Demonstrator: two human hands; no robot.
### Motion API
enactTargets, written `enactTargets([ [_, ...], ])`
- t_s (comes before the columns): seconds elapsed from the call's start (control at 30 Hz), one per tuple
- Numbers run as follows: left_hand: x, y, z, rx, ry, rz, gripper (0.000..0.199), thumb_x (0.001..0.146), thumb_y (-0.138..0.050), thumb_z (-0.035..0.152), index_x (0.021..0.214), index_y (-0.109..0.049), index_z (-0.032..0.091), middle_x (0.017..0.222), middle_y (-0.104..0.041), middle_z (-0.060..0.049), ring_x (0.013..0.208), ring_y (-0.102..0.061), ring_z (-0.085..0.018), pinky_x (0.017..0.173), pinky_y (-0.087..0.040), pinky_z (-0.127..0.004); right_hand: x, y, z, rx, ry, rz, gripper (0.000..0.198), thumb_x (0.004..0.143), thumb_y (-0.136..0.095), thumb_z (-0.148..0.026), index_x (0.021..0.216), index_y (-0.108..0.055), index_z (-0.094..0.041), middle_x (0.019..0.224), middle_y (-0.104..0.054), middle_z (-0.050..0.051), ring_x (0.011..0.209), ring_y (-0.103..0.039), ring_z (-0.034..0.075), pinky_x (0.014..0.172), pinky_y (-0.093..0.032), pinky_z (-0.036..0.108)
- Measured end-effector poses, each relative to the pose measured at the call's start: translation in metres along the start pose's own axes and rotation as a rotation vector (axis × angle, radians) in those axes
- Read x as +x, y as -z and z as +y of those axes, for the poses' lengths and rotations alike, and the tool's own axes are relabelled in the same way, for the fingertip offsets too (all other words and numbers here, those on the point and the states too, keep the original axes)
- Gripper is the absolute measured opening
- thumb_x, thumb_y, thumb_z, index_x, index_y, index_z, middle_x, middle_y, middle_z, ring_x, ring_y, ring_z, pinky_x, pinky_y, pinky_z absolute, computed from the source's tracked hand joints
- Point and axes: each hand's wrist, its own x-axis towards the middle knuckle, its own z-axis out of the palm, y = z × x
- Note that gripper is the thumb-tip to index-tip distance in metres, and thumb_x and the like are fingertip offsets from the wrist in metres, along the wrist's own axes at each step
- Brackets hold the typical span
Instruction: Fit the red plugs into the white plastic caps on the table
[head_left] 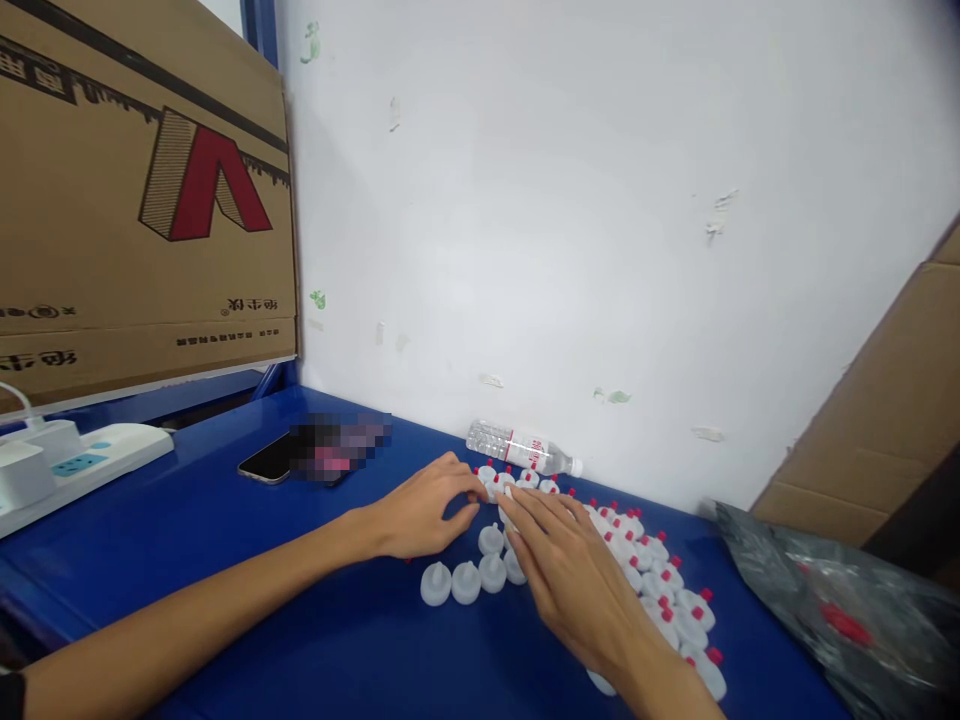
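Currently got left hand (pixel 424 512) and right hand (pixel 566 560) nearly meeting at the fingertips, low over the blue table (pixel 337 640). Can't tell whether gripping anything with either; contact partly hidden. Seeing plain white caps (pixel 466 584) just in front of the fingers, red-tipped white caps (pixel 688 628) bunched mostly right of the right hand, a few past the fingertips. Also spotting a clear bottle (pixel 491 441) on its side near the wall (pixel 525 250), plus a dark plastic bag (pixel 787 570) far right.
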Motion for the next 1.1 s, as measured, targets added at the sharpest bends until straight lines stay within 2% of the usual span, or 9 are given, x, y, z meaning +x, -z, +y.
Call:
enactTargets([
  [0.1, 0.002, 0.003, 0.01, -0.202, 0.062, 0.096, 0.023, 0.101, -0.052, 0.034, 0.116, -0.065, 0.022, 0.101, -0.067, -0.004, 0.098, -0.059, -0.02, 0.086, -0.049, -0.033, 0.001, 0.002, -0.003, 0.065, 0.024, -0.021, 0.043, 0.104, -0.042, -0.021, 0.146, -0.047, -0.023, 0.141, -0.061, 0.008, 0.127, -0.057, 0.024, 0.105, -0.047, 0.047],
  [0.2, 0.002, 0.003, 0.017, -0.289, 0.093, 0.123, 0.023, 0.099, -0.056, 0.038, 0.109, -0.067, 0.021, 0.095, -0.066, -0.003, 0.091, -0.06, -0.018, 0.081, -0.049, -0.031, 0.002, 0.006, -0.006, 0.11, 0.038, -0.014, 0.04, 0.103, -0.045, -0.022, 0.143, -0.051, -0.022, 0.141, -0.061, 0.009, 0.127, -0.057, 0.025, 0.105, -0.048, 0.046],
  [0.37, 0.001, -0.001, 0.016, -0.315, 0.097, 0.092, 0.029, 0.102, -0.049, 0.04, 0.094, -0.067, 0.019, 0.088, -0.066, -0.002, 0.087, -0.059, -0.018, 0.08, -0.047, -0.03, 0.003, 0.007, -0.009, 0.08, 0.086, -0.002, 0.035, 0.103, -0.046, -0.024, 0.136, -0.057, -0.02, 0.135, -0.065, 0.009, 0.123, -0.06, 0.025, 0.103, -0.049, 0.046],
  [0.53, 0.002, -0.004, 0.016, -0.283, 0.083, 0.049, 0.03, 0.102, -0.049, 0.039, 0.086, -0.064, 0.017, 0.079, -0.062, -0.001, 0.076, -0.055, -0.015, 0.072, -0.044, -0.026, 0.002, 0.001, -0.012, 0.025, 0.151, -0.039, 0.034, 0.104, -0.04, -0.022, 0.133, -0.058, -0.018, 0.129, -0.068, 0.01, 0.119, -0.062, 0.026, 0.101, -0.05, 0.044],
  [0.67, 0.004, -0.005, 0.009, -0.326, 0.149, 0.05, 0.029, 0.103, -0.046, 0.037, 0.091, -0.063, 0.018, 0.078, -0.063, 0.001, 0.067, -0.054, -0.014, 0.065, -0.042, -0.026, 0.002, 0.005, -0.008, -0.005, 0.141, -0.02, 0.038, 0.104, -0.038, -0.022, 0.138, -0.054, -0.022, 0.142, -0.061, 0.008, 0.128, -0.058, 0.025, 0.106, -0.046, 0.046],
  [0.8, 0.005, -0.008, -0.012, -0.102, 0.138, 0.133, 0.023, 0.102, -0.05, 0.035, 0.096, -0.065, 0.019, 0.085, -0.066, -0.001, 0.084, -0.057, -0.019, 0.077, -0.044, -0.03, 0.005, 0.013, 0.0, -0.069, 0.085, 0.042, 0.037, 0.104, -0.039, -0.022, 0.136, -0.057, -0.024, 0.153, -0.049, 0.011, 0.136, -0.05, 0.029, 0.106, -0.044, 0.051],
  [0.9, 0.003, -0.012, -0.022, 0.04, 0.087, 0.073, 0.019, 0.102, -0.053, 0.032, 0.096, -0.067, 0.02, 0.088, -0.067, -0.003, 0.092, -0.056, -0.021, 0.082, -0.044, -0.033, 0.006, 0.015, 0.004, -0.1, 0.033, 0.089, 0.031, 0.103, -0.042, -0.022, 0.126, -0.063, -0.021, 0.152, -0.048, 0.014, 0.135, -0.051, 0.031, 0.104, -0.044, 0.051],
  [1.0, 0.001, -0.015, -0.022, 0.058, 0.068, 0.01, 0.021, 0.104, -0.05, 0.032, 0.101, -0.067, 0.021, 0.09, -0.067, -0.004, 0.091, -0.056, -0.022, 0.08, -0.045, -0.032, 0.005, 0.013, 0.006, -0.101, -0.001, 0.097, 0.029, 0.104, -0.042, -0.023, 0.12, -0.066, -0.02, 0.151, -0.05, 0.015, 0.133, -0.052, 0.03, 0.104, -0.044, 0.05],
  [1.1, 0.0, -0.015, -0.019, 0.052, 0.061, 0.01, 0.029, 0.107, -0.04, 0.032, 0.114, -0.066, 0.02, 0.1, -0.067, -0.006, 0.098, -0.055, -0.023, 0.089, -0.046, -0.035, 0.004, 0.011, 0.006, -0.072, -0.013, 0.081, 0.03, 0.104, -0.041, -0.023, 0.121, -0.065, -0.02, 0.149, -0.053, 0.015, 0.133, -0.053, 0.029, 0.105, -0.043, 0.05],
])
